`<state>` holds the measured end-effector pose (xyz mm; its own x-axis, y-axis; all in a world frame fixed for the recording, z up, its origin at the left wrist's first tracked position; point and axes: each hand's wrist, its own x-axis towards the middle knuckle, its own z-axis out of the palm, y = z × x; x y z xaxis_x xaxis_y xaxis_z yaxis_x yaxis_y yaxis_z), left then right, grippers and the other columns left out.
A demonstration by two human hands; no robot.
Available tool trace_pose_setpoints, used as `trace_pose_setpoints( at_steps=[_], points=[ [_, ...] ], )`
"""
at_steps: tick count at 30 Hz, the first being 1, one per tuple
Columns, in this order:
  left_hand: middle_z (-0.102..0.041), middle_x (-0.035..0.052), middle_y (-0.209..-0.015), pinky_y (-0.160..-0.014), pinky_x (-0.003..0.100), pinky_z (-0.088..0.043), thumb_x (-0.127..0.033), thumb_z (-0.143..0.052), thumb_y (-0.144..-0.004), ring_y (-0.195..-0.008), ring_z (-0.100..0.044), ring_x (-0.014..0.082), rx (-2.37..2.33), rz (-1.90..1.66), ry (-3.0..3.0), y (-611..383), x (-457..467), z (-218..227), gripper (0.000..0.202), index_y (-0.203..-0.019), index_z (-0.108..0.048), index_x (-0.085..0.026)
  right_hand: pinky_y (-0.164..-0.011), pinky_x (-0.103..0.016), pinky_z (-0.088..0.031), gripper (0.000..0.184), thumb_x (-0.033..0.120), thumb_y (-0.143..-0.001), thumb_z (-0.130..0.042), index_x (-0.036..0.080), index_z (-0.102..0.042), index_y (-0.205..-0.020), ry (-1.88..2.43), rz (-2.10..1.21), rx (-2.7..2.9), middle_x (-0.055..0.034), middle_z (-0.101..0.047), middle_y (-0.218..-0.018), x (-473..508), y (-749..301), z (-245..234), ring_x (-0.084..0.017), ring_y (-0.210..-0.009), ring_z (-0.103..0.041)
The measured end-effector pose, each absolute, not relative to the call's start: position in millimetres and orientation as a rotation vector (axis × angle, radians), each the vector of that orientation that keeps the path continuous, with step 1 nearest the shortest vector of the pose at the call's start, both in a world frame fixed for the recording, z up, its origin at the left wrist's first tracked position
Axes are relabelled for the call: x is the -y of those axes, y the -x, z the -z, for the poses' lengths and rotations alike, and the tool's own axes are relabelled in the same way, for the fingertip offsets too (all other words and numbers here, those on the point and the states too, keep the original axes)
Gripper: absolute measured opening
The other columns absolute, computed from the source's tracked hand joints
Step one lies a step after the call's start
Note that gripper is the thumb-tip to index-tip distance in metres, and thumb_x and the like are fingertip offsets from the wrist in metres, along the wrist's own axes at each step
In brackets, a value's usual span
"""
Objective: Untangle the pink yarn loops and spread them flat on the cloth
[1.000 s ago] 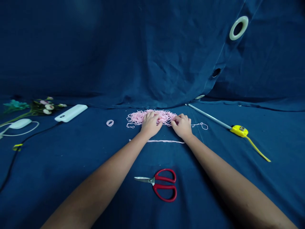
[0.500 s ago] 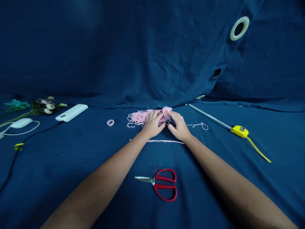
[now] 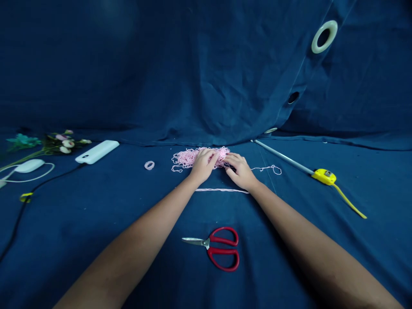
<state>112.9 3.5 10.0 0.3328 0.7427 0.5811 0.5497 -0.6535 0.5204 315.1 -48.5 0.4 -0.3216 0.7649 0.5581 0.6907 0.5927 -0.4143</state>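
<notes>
A loose tangle of pink yarn (image 3: 188,157) lies on the blue cloth (image 3: 96,223) ahead of me. My left hand (image 3: 202,166) rests on its middle with fingers curled into the strands. My right hand (image 3: 240,168) presses on the tangle's right end, fingers bent and pinching yarn. A single pink strand (image 3: 222,190) runs straight across just under both wrists. Another loose end (image 3: 272,168) curls off to the right of my right hand.
Red-handled scissors (image 3: 216,249) lie shut between my forearms. A small pink yarn ring (image 3: 149,165), a white power bank (image 3: 96,152), a white device with cable (image 3: 27,166) and artificial flowers (image 3: 48,143) lie left. A knitting needle (image 3: 283,157) and yellow tape measure (image 3: 325,176) lie right.
My right hand has folded the right end of the pink tangle over toward the left, so the pile is narrower. My left hand has stayed on the yarn.
</notes>
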Motion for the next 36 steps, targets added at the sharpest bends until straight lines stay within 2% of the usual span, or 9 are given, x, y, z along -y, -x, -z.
trace_pose_setpoints(
  at_steps=[5,8,12,18,27,29,32,34,36],
  points=[
    [-0.069,0.0039,-0.098,-0.101,0.041,-0.051,-0.018,-0.059,-0.098,-0.104,-0.062,0.0231,-1.239,-1.259,-2.246,-110,-10,-9,0.019,-0.079,-0.063,-0.022,-0.113,-0.053,-0.04,0.039,0.023,-0.093,-0.056,0.026,-0.074,-0.127,1.144,-0.129,2.08,-0.0061,-0.071,-0.138,49,-315,0,-0.032,-0.14,-0.052],
    [-0.07,0.0042,-0.1,-0.101,0.042,-0.051,-0.02,-0.057,-0.1,-0.105,-0.063,0.0232,-1.246,-1.28,-2.211,-110,-10,-8,0.02,-0.081,-0.064,-0.023,-0.113,-0.054,-0.04,0.037,0.024,-0.094,-0.057,0.026,-0.075,-0.127,1.147,-0.124,2.068,-0.0063,-0.072,-0.137,48,-316,1,-0.032,-0.139,-0.053],
    [-0.072,0.0049,-0.11,-0.107,0.044,-0.049,-0.023,-0.066,-0.096,-0.114,-0.062,0.0257,-1.199,-1.286,-2.266,-112,-7,-8,0.006,-0.09,-0.068,-0.024,-0.112,-0.054,-0.04,0.037,0.024,-0.095,-0.057,0.027,-0.075,-0.127,1.145,-0.139,2.106,-0.0056,-0.071,-0.14,49,-316,0,-0.032,-0.139,-0.052],
    [-0.068,0.0039,-0.097,-0.097,0.04,-0.051,-0.021,-0.061,-0.098,-0.101,-0.063,0.0233,-1.248,-1.302,-2.304,-111,-8,-7,0.016,-0.082,-0.058,-0.023,-0.11,-0.052,-0.042,0.039,0.021,-0.094,-0.055,0.024,-0.074,-0.127,1.145,-0.137,2.082,-0.0071,-0.071,-0.139,49,-315,-1,-0.031,-0.134,-0.055],
    [-0.065,0.008,-0.101,-0.095,0.045,-0.048,-0.027,-0.05,-0.104,-0.103,-0.06,0.0272,-1.584,-1.392,-2.127,-105,-14,-3,0.013,-0.092,-0.054,-0.025,-0.113,-0.053,-0.04,0.044,0.023,-0.095,-0.047,0.023,-0.071,-0.132,1.398,-0.036,1.609,-0.0098,-0.068,-0.141,43,-321,6,-0.032,-0.132,-0.055],
    [-0.066,0.0077,-0.101,-0.096,0.047,-0.047,-0.028,-0.05,-0.105,-0.103,-0.06,0.0279,-1.578,-1.389,-2.15,-106,-13,-3,0.013,-0.092,-0.054,-0.025,-0.112,-0.055,-0.039,0.041,0.024,-0.095,-0.047,0.023,-0.073,-0.127,1.444,-0.031,1.556,-0.0102,-0.069,-0.138,42,-322,6,-0.032,-0.13,-0.055],
    [-0.066,0.0072,-0.106,-0.1,0.048,-0.047,-0.026,-0.055,-0.101,-0.108,-0.06,0.0288,-1.586,-1.363,-2.21,-109,-7,-5,0.003,-0.098,-0.056,-0.026,-0.109,-0.057,-0.039,0.028,0.027,-0.095,-0.051,0.023,-0.076,-0.106,1.509,-0.014,1.549,-0.011,-0.071,-0.129,42,-321,6,-0.034,-0.127,-0.056],
    [-0.066,0.008,-0.115,-0.105,0.049,-0.045,-0.023,-0.06,-0.097,-0.115,-0.058,0.0299,-1.573,-1.332,-2.278,-111,-1,-8,0.012,-0.109,-0.058,-0.026,-0.107,-0.056,-0.041,0.021,0.029,-0.094,-0.054,0.024,-0.074,-0.098,1.529,0.004,1.572,-0.0118,-0.07,-0.128,43,-320,6,-0.034,-0.126,-0.056],
    [-0.064,0.0087,-0.126,-0.11,0.049,-0.044,-0.022,-0.062,-0.095,-0.123,-0.056,0.0307,-1.488,-1.265,-2.402,-113,4,-11,0.027,-0.122,-0.059,-0.026,-0.108,-0.054,-0.042,0.021,0.029,-0.093,-0.057,0.024,-0.072,-0.107,1.501,0.018,1.642,-0.0124,-0.066,-0.135,43,-318,6,-0.034,-0.129,-0.054]
  ],
)
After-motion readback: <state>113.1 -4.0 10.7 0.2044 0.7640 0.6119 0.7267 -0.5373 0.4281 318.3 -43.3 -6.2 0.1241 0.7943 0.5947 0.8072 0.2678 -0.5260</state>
